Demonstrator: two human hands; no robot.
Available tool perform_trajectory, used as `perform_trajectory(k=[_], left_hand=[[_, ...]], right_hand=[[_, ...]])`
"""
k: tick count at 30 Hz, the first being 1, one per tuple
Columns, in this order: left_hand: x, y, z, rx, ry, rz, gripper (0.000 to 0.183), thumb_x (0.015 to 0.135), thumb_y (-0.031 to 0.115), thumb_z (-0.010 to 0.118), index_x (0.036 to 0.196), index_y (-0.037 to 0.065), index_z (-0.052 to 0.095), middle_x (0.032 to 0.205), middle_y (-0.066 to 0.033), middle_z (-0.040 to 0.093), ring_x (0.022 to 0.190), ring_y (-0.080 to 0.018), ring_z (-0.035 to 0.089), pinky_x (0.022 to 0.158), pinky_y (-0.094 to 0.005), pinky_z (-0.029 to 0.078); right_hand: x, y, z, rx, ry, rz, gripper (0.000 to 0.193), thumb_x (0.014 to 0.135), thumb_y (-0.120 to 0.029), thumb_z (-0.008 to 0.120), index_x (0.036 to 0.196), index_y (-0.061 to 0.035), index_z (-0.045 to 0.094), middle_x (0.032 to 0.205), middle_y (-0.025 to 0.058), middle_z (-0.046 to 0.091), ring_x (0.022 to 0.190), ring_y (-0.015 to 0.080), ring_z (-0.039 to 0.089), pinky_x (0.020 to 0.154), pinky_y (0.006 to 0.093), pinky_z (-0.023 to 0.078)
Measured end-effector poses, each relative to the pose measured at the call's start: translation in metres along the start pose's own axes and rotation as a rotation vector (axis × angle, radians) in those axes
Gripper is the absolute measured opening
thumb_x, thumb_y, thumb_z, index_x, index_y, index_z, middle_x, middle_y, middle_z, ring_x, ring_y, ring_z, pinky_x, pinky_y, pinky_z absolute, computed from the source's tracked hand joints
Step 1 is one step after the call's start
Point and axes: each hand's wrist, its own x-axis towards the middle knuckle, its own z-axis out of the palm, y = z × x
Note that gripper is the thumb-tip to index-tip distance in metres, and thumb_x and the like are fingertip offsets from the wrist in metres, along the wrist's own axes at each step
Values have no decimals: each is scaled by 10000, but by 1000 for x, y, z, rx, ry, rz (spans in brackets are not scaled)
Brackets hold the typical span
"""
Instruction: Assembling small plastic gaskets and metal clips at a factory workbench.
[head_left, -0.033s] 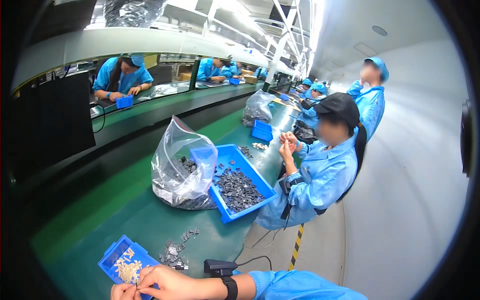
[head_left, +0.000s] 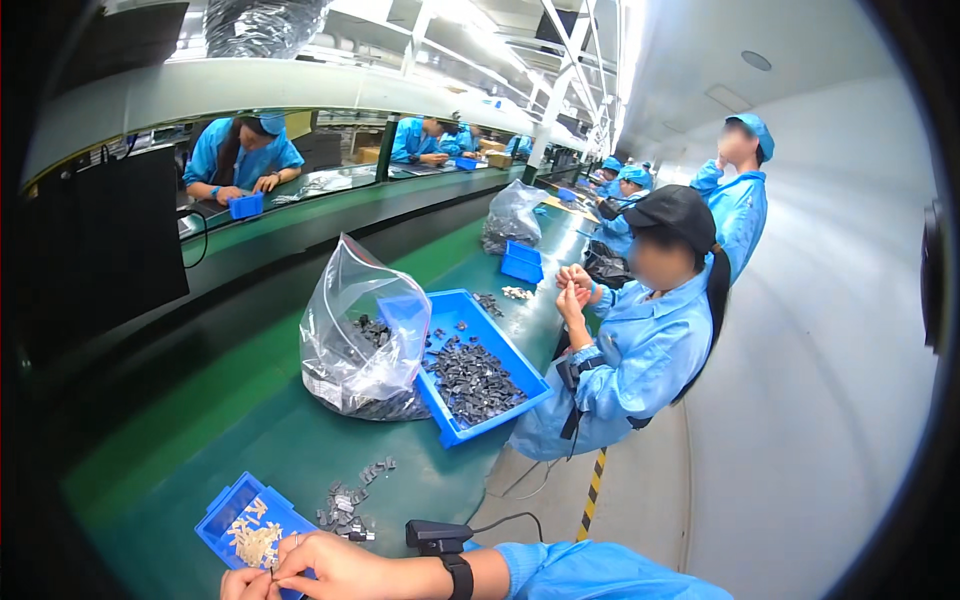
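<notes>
A small dark piece (head_left: 272, 573) seems to be pinched between the fingertips of the left hand (head_left: 247, 584) and the right hand (head_left: 338, 568), the fingers drawn together, at the near end of the small blue tray (head_left: 290, 514); part of the left is cut off by the lower edge, so its full grip cannot be told. The piece is judged light, stiff and easily dropped, best taken by opposite sides. The cream pieces (head_left: 257, 542) in the tray may be light too. Movement is bounded by the tray's raised walls and the loose dark pieces (head_left: 345, 512) beside it; more room is offered by the green table (head_left: 430, 480) toward the plastic bag (head_left: 328, 350).
</notes>
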Motion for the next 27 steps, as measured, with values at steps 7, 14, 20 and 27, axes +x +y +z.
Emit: perform_trajectory(k=[7,14,20,27], left_hand=[[-4,1,3,15,-1,6,143,878,-52,575,991,-54,663,937,-192,637,823,-352,625,722,-388,509],[-5,1,0,-25,-16,-47,122,881,-55,572,965,-63,660,933,-199,654,838,-361,639,757,-392,515],[1,2,-6,-64,-31,-20,104,873,-50,575,939,-62,655,913,-202,650,824,-357,636,750,-388,510],[-7,2,-18,72,55,-25,86,852,-36,598,912,-49,659,897,-191,648,804,-356,630,734,-403,507]], right_hand=[[-3,3,5,-19,10,-3,87,768,-92,687,790,-15,721,744,132,673,667,274,647,603,361,506],[-5,-6,6,-38,27,48,101,770,-102,687,813,-17,722,769,141,686,705,297,671,624,371,522],[-5,-4,4,-101,-47,-5,83,847,-55,649,872,3,703,850,139,676,788,297,667,682,370,523],[-7,-1,13,-89,-68,-43,77,856,-21,646,910,5,694,868,136,648,815,310,640,719,376,511]])
